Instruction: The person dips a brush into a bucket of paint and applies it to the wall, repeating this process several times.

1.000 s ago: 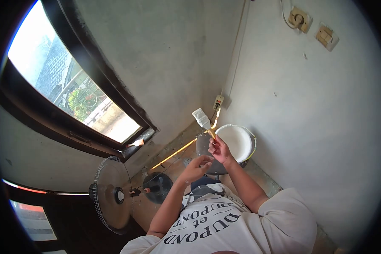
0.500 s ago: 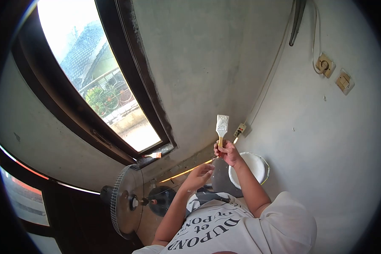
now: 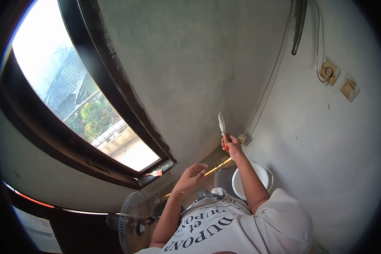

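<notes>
A paintbrush with white paint on its bristles points upward, seen edge-on, near the wall corner. My right hand is closed around its orange and yellow handle. To the left and lower, my left hand is raised in front of my shirt, its fingers loosely bent and apart, holding nothing. Below my right forearm stands a white bucket with white paint on it. A second brush lies on the window sill at the lower corner of the window frame.
A fan stands at the lower left. The dark window frame runs down the left wall. A yellow pole lies low behind my hands. A power strip, cables and two wall sockets are at the right.
The brush has turned from its flat face to its edge in my right hand. The view has shifted, and the window and fan sit differently in it. My left hand stays raised and empty.
</notes>
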Tool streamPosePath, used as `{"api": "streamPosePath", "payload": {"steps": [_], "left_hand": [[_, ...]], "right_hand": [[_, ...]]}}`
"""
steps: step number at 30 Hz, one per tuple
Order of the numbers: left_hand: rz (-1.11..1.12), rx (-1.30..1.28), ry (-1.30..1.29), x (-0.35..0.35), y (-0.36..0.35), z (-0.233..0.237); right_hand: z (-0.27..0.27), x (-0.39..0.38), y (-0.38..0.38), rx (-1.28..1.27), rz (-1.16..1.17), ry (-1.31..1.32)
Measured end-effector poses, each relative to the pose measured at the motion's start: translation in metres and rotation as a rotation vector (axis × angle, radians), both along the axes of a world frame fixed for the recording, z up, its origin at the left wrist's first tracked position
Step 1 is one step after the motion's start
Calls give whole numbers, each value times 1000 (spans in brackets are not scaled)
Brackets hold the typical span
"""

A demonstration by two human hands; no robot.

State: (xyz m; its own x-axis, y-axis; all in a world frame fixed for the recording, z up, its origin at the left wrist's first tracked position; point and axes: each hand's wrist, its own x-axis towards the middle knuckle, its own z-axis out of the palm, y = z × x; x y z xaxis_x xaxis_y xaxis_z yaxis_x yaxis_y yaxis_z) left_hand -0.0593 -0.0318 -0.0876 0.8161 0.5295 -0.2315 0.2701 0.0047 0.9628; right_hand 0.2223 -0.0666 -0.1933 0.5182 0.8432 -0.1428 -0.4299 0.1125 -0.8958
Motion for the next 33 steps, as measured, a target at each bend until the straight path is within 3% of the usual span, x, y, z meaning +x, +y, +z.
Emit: {"api": "streamPosePath", "payload": {"steps": [4, 6, 9, 14, 17, 18, 19, 23, 25, 26, 27, 28, 33], "left_hand": [[-46, 13, 2, 18, 28, 2], [-67, 23, -3, 26, 39, -1], [-68, -28, 8, 42, 52, 1], [-104, -31, -18, 65, 80, 2], [-90, -49, -8, 74, 93, 4], [-80, -43, -1, 76, 97, 5], [-85, -49, 14, 77, 99, 7], [-95, -76, 12, 85, 103, 6], [-113, -80, 8, 90, 106, 2], [-132, -71, 9, 92, 107, -2], [-150, -59, 9, 95, 108, -3], [-154, -59, 7, 98, 109, 1], [-188, -9, 25, 109, 111, 21]], "right_hand": [[-6, 30, 29, -40, -98, -47], [1, 58, 52, -196, -194, -115], [30, 91, 90, -244, -363, -296], [75, 143, 140, -161, -507, -225], [71, 169, 157, -162, -430, -195], [63, 177, 160, -222, -300, -212], [51, 183, 160, -280, -166, -226], [-12, 193, 147, -520, -96, -281], [-55, 193, 141, -879, 51, -533], [-54, 183, 134, -885, 47, -530], [-52, 172, 131, -1052, -53, -751], [-42, 162, 131, -1210, -158, -975], [73, 169, 147, -1076, -316, -950]]}}
